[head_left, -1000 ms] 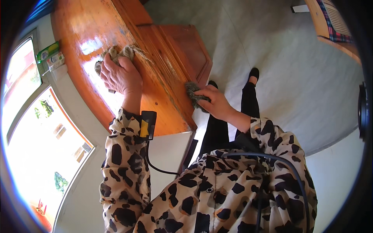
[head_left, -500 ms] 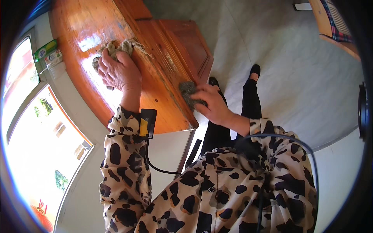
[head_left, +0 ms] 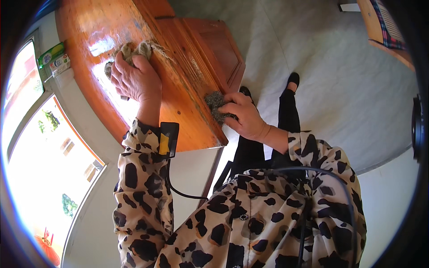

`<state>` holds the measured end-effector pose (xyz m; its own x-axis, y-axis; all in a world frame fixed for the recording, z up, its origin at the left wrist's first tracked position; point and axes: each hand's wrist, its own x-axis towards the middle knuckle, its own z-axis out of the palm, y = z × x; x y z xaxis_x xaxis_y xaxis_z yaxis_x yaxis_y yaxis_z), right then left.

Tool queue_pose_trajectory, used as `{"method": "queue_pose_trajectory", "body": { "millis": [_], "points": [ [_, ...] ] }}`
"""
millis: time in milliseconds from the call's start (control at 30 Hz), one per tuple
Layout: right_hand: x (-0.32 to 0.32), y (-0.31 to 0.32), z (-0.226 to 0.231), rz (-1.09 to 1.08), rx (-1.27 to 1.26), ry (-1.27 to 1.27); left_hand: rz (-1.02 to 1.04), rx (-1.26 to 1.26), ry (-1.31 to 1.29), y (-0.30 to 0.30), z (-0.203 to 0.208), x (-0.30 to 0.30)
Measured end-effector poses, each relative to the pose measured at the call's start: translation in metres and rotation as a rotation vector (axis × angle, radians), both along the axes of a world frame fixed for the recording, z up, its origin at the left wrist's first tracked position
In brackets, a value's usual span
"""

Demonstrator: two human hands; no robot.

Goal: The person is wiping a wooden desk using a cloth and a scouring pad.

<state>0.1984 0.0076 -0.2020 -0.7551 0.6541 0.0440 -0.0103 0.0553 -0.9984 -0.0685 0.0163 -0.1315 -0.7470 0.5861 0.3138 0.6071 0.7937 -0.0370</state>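
My left hand (head_left: 136,80) is closed on a crumpled, greyish-green rag (head_left: 129,52) with frayed ends, pressed onto the glossy top of an orange-brown wooden desk (head_left: 170,120). Between the fingers of my right hand (head_left: 245,117) is a grey steel wool pad (head_left: 214,105), held against the worn, moulded front edge of the same desk. Part of the rag lies hidden under my left palm. Light patches and scuffs mark the wood along that edge.
Left of the desk, a bright window (head_left: 49,178) has a sill bearing a green packet (head_left: 51,55) and a small white box (head_left: 60,65). A panelled wooden door (head_left: 219,49) sits below the desktop. Far right stands a wooden seat (head_left: 377,35) with plaid cloth.
The steel wool has shifted slightly along the desk edge with my right hand, whose fingers are now more bent. My left hand and the rag stay almost in place.
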Motion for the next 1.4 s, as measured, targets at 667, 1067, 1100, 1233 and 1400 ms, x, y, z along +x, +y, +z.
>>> {"method": "queue_pose_trajectory", "body": {
  "millis": [667,1067,1100,1233,1400],
  "points": [
    [-0.083,0.06,-0.022,-0.219,0.105,-0.189,0.01,0.006,-0.01,0.007,-0.005,0.001],
    [-0.078,0.07,-0.022,-0.133,0.292,-0.239,0.005,-0.003,-0.032,0.007,-0.001,0.005],
    [-0.089,0.079,-0.019,-0.17,0.377,-0.319,-0.013,0.003,-0.031,0.007,0.0,0.005],
    [-0.082,0.087,-0.031,-0.105,0.359,-0.173,-0.004,0.015,-0.013,0.005,-0.005,0.0],
    [-0.096,0.089,-0.032,-0.212,0.012,0.004,0.006,-0.017,-0.01,0.006,-0.003,0.004]
  ]
}}
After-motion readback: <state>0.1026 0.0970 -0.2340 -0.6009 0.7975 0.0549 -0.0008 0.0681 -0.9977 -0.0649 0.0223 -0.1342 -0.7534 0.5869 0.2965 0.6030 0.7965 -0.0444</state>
